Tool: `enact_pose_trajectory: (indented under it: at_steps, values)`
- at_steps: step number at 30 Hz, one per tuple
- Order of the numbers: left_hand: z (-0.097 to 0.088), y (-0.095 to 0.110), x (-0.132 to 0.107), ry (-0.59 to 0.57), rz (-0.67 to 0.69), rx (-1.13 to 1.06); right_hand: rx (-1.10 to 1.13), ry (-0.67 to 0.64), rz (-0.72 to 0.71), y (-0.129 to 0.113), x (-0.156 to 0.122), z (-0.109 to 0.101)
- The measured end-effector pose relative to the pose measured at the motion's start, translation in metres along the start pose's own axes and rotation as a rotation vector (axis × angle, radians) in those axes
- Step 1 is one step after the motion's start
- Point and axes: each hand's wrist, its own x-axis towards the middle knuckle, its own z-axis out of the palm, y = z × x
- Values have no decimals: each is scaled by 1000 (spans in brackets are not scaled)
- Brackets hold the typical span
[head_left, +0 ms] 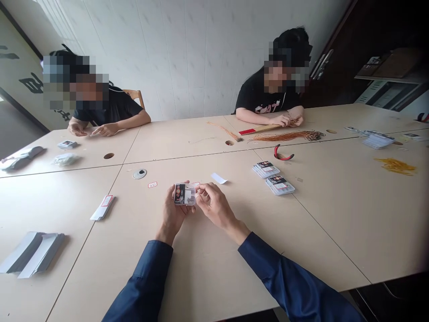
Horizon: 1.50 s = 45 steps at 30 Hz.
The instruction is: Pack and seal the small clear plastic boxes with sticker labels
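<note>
the left hand [172, 211] holds a clear plastic pack [185, 194] with a printed card inside, gripping it upright between thumb and fingers, just above the worktop [321, 232] in front of the person. the right hand [214, 206] is narrowly closed, its fingertips [201, 190] pinching the pack's right edge. a small red-edged label [153, 184] and a round metal grommet [139, 174] lie to the left of the hands, and a white paper slip [219, 178] lies ahead of them. two stacks of packs [273, 178] sit to the right, near red-handled pliers [281, 153]. white sleeves [102, 207] and grey sleeves [31, 254] lie to the left. across the worktop, a co-worker's hands [284, 120] work beside orange cords [286, 136], and another co-worker's hands [97, 129] rest at the far left.
</note>
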Motion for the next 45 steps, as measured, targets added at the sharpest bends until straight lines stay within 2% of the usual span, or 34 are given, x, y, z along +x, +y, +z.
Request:
enact_pose_trajectory:
  at_steps: [3,8,14,24,33,40,45]
  values:
    - [-4,-5,8,-35,6,-8,-53,-13,-106,5,-1,2]
    - [-5,-11,11,35,54,46,-74,-83,-182,6,-4,5]
    - [-3,-14,14,89,58,165,-97,-128,-146,1,-5,5]
    - [-5,-23,15,201,58,117,-84,-154,-119,-2,-10,8]
    - [1,-22,13,110,56,164,-31,-131,-98,-1,-12,17]
    - [-3,-24,14,201,67,184,62,-137,-39,-1,-12,16]
    - [-6,-25,14,192,91,233,96,-152,-7,0,-11,15]
